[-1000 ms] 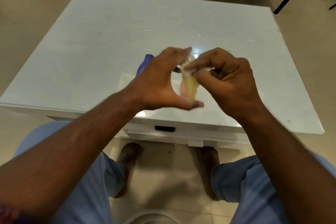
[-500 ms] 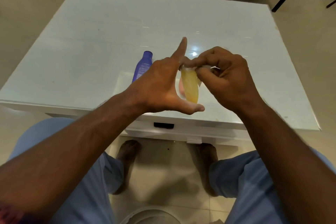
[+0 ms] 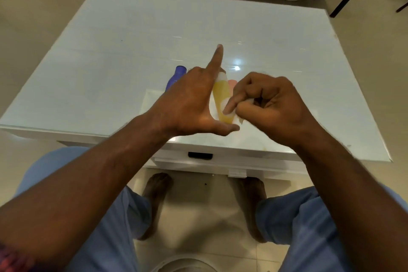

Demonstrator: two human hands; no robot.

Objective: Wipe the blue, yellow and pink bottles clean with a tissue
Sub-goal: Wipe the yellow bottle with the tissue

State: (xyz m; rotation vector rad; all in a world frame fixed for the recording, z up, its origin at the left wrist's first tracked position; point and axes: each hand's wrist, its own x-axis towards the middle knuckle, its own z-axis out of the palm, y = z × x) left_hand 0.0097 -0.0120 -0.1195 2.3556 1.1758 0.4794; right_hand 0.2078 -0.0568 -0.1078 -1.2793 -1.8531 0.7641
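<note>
Both hands held the yellow bottle (image 3: 221, 100) up over the desk (image 3: 110, 55).

Left hand (image 3: 189, 104) gripped the bottle between thumb and curled fingers, one finger pointing straight out. Right hand (image 3: 269, 106) was curled, pinching a white tissue (image 3: 234, 116) on the bottle's lower end. Blue bottle (image 3: 175, 78) lay on the desk behind the left hand; a bit of pink bottle (image 3: 232, 83) peeked out behind the yellow one.
</note>
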